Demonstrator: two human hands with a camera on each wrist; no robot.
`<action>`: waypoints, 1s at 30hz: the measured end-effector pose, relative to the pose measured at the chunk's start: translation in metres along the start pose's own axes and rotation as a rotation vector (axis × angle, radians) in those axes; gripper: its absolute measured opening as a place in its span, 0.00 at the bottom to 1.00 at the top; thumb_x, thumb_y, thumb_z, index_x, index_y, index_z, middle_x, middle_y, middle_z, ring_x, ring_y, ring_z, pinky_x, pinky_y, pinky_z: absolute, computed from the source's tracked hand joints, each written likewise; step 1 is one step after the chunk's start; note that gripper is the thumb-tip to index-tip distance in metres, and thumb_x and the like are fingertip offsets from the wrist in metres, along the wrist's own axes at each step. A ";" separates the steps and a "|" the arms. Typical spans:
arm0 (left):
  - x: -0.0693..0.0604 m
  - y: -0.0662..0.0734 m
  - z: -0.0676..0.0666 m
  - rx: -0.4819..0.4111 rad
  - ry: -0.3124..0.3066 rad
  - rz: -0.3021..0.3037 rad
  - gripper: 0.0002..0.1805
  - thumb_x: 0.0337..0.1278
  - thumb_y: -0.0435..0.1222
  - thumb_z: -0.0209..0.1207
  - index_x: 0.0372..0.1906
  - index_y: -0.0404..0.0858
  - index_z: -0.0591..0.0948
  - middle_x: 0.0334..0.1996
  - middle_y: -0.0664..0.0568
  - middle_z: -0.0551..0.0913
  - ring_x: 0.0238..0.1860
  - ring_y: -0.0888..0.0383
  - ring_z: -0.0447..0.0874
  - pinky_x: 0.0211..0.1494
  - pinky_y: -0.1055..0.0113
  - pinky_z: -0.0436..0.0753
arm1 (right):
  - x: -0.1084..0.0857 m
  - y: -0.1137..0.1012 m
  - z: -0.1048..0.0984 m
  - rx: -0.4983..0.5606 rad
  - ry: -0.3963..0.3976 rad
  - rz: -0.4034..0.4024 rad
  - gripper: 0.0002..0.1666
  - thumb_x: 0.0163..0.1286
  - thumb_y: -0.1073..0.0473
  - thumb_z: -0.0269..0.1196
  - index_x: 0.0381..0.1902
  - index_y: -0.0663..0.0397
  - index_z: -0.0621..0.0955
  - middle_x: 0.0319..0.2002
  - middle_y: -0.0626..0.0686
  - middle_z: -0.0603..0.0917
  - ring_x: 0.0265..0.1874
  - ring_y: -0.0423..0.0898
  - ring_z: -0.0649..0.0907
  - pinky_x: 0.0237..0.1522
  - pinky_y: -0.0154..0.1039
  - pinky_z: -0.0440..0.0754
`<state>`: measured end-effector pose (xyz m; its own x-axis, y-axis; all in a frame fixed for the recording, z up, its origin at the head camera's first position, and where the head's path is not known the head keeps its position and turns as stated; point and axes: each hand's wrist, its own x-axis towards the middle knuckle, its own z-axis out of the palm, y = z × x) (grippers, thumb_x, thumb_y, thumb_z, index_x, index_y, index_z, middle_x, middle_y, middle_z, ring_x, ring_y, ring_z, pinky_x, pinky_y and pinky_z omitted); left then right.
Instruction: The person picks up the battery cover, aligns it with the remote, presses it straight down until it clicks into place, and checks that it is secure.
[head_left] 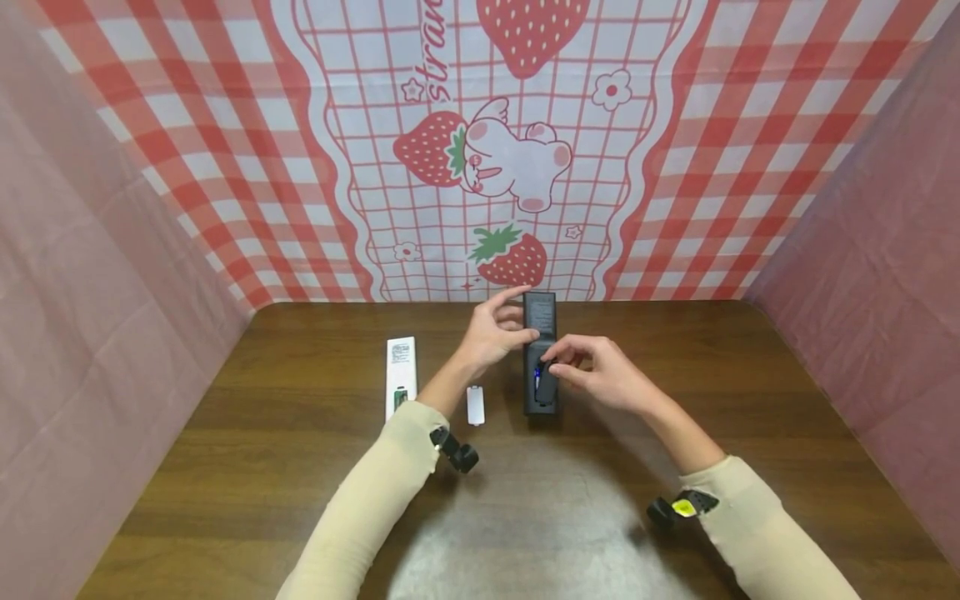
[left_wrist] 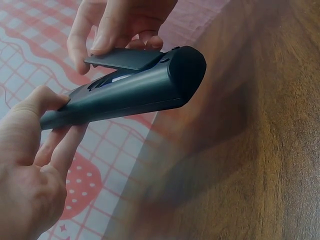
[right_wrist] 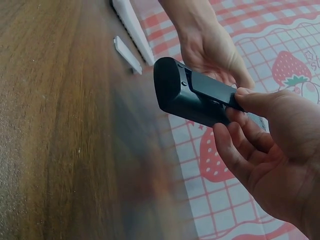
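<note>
A black remote control (head_left: 540,315) is held back side up by my left hand (head_left: 489,335), thumb on its back and fingers round its side and underside. Over its battery compartment, my right hand (head_left: 606,373) pinches the black battery cover (left_wrist: 127,59) between thumb and fingers. One end of the cover is lifted at a slant, while the other meets the remote near its rounded end. Through the gap shows part of a blue battery (head_left: 537,374); the rest of the compartment is hidden by the cover.
Left of the hands lies a white remote control (head_left: 401,367), its battery compartment uncovered and partly behind the left forearm. A small white battery cover (head_left: 476,405) lies beside it on the wooden table (head_left: 247,467). A strawberry-patterned cloth (head_left: 660,208) hangs behind the table.
</note>
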<state>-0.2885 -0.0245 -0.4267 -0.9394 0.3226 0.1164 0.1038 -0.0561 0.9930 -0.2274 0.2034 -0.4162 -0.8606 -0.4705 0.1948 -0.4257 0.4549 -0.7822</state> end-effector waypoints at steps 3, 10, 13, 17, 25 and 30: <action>0.000 0.000 0.000 -0.007 -0.001 -0.002 0.46 0.61 0.16 0.70 0.84 0.41 0.74 0.64 0.26 0.88 0.41 0.65 0.91 0.43 0.70 0.95 | 0.000 -0.001 0.001 -0.004 -0.006 0.003 0.09 0.78 0.67 0.71 0.53 0.61 0.90 0.36 0.60 0.91 0.31 0.39 0.84 0.31 0.33 0.88; 0.000 0.000 0.000 -0.015 0.004 -0.008 0.45 0.63 0.17 0.69 0.84 0.41 0.74 0.65 0.26 0.88 0.42 0.63 0.92 0.43 0.70 0.95 | 0.001 -0.002 0.004 -0.031 -0.005 0.000 0.09 0.78 0.67 0.72 0.53 0.60 0.91 0.37 0.58 0.91 0.31 0.41 0.85 0.32 0.33 0.89; 0.000 -0.001 0.000 -0.016 -0.001 -0.008 0.45 0.63 0.16 0.68 0.84 0.41 0.74 0.65 0.26 0.87 0.43 0.63 0.92 0.43 0.70 0.95 | 0.001 -0.002 0.006 -0.031 0.001 -0.007 0.09 0.77 0.67 0.72 0.53 0.60 0.91 0.36 0.58 0.90 0.30 0.41 0.85 0.31 0.33 0.89; 0.000 -0.002 -0.001 -0.016 -0.003 -0.005 0.44 0.64 0.17 0.68 0.84 0.41 0.74 0.65 0.26 0.87 0.42 0.64 0.92 0.43 0.71 0.95 | 0.002 -0.004 0.008 -0.040 0.010 -0.022 0.09 0.77 0.67 0.73 0.52 0.61 0.92 0.36 0.58 0.91 0.30 0.40 0.85 0.31 0.32 0.89; 0.001 -0.001 0.000 -0.031 -0.004 -0.009 0.44 0.64 0.17 0.68 0.84 0.41 0.74 0.65 0.25 0.87 0.41 0.64 0.92 0.42 0.71 0.95 | 0.002 -0.004 0.010 -0.064 0.035 -0.039 0.09 0.76 0.67 0.74 0.52 0.60 0.93 0.36 0.56 0.91 0.28 0.36 0.83 0.31 0.31 0.86; 0.001 0.000 0.000 -0.036 -0.004 -0.011 0.44 0.64 0.16 0.67 0.84 0.41 0.74 0.65 0.25 0.87 0.42 0.63 0.92 0.43 0.69 0.96 | 0.003 -0.004 0.011 -0.073 0.042 -0.042 0.09 0.76 0.66 0.74 0.52 0.59 0.93 0.37 0.57 0.92 0.28 0.36 0.83 0.32 0.32 0.87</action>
<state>-0.2893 -0.0247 -0.4269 -0.9390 0.3275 0.1052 0.0812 -0.0860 0.9930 -0.2246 0.1918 -0.4190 -0.8518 -0.4591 0.2523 -0.4797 0.4899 -0.7279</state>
